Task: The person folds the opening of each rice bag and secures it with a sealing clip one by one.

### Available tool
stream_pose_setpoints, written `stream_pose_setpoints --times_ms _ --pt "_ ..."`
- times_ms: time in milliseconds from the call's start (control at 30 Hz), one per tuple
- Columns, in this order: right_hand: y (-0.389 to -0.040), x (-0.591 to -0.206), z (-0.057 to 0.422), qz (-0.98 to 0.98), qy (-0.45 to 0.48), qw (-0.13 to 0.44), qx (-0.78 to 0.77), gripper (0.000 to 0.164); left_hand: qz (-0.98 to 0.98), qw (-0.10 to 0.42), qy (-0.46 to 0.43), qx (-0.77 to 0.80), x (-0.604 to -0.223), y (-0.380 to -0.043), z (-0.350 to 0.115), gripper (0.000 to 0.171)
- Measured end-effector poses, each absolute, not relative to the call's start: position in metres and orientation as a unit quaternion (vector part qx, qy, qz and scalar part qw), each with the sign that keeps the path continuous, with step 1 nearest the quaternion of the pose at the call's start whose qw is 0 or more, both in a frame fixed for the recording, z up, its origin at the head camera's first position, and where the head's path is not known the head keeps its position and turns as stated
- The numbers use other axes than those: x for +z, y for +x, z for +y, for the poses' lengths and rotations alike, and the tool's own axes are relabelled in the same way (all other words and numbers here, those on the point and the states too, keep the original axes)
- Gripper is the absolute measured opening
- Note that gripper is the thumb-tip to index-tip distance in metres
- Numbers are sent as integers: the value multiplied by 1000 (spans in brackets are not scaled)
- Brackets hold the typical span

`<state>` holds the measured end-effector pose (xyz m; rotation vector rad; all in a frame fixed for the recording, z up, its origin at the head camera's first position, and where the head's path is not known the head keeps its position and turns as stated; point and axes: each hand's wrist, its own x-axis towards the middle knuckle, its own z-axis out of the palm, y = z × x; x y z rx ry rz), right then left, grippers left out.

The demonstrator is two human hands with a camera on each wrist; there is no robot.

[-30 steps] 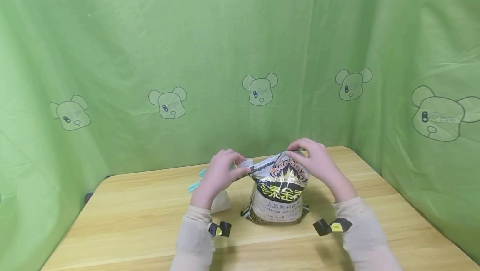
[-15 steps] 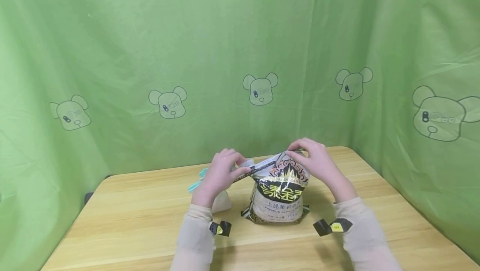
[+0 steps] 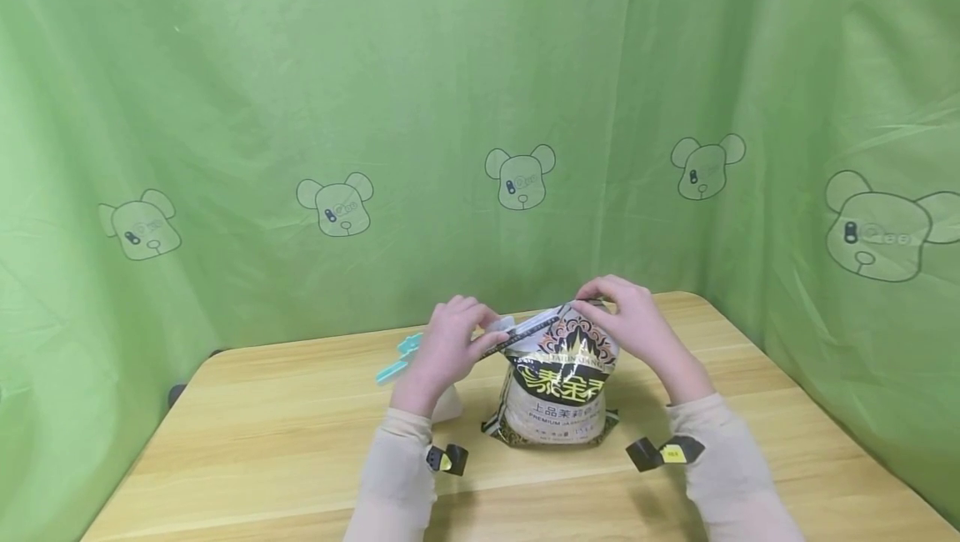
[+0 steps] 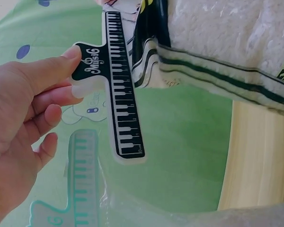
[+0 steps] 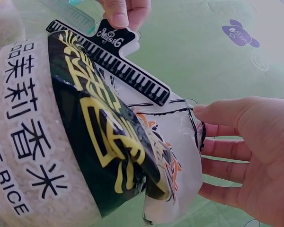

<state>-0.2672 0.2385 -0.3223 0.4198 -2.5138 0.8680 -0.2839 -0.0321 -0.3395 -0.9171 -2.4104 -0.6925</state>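
A printed bag of jasmine rice [image 3: 558,396] stands upright on the table. My left hand [image 3: 450,346] pinches the handle tab of a black keyboard-patterned bag clip [image 4: 123,90] between thumb and fingers. The clip lies slanted along the bag's folded top edge in the right wrist view; whether its jaws grip the plastic, I cannot tell. My right hand [image 3: 633,317] pinches the upper right corner of the bag, its thumb in front and fingers behind [image 5: 222,149].
A turquoise keyboard-patterned clip [image 3: 392,371] sits to the left, beyond my left hand. Near it a clear bag with pale contents [image 3: 447,405] is partly hidden by my left wrist. Green curtain [image 3: 450,108] surrounds the wooden table [image 3: 262,434] at back and sides.
My left hand has shifted slightly to the right, bringing the black clip farther along the bag's top edge. The right hand and the bag hold nearly still.
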Motion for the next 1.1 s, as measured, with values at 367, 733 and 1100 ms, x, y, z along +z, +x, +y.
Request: stream_pose_setpoints --times_ms 367,733,1100 --pt "-269 -323 239 -910 153 216 318 20 -855 298 -354 -234 -342 -282 -23 24" --pt "-268 -322 238 -910 154 215 321 20 -841 329 -362 -232 -345 -283 -17 25" --pt "-270 -322 249 -913 153 193 325 26 -840 335 -359 -228 -346 -283 -17 23"
